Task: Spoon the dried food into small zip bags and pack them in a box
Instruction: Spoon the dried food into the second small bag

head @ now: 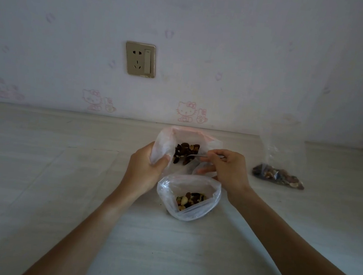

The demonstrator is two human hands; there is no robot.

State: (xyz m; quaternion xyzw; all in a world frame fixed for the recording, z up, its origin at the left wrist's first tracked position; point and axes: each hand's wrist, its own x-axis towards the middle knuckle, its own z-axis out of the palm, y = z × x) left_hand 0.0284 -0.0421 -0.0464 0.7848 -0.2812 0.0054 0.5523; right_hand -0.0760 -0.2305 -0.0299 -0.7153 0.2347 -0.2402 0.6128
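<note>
Looking down from the head view, two bare arms are stretched out over a pale tabletop (37, 166), and everything can be placed from the larger plastic bag (166, 144) held open near the middle. Its left edge is gripped by the left hand (144, 169), fingers curled round the bunched plastic, thumb pressed against the front. Inside that bag a dark heap of dried food (185, 152) is seen. Just right of the bag's mouth the right hand (224, 167) is found, thumb and forefinger pinched on the handle of a thin metal spoon (198, 156), the other fingers loosely curled beneath; the spoon's bowl is pointed left into the heap, though whether it is loaded cannot be told, as it is small and dim against the food.

Directly in front of the big bag, nearer the person, a smaller clear bag (188, 197) is stood open on the table with a little mixed dried food at its bottom. It is not touched by either hand, though the right wrist is passed just beside it. Well to the right of the big bag a filled clear bag (278, 176) is laid on its side. Behind the big bag, on the wall, a gold-coloured socket (140, 59) is mounted, up and to the left.
</note>
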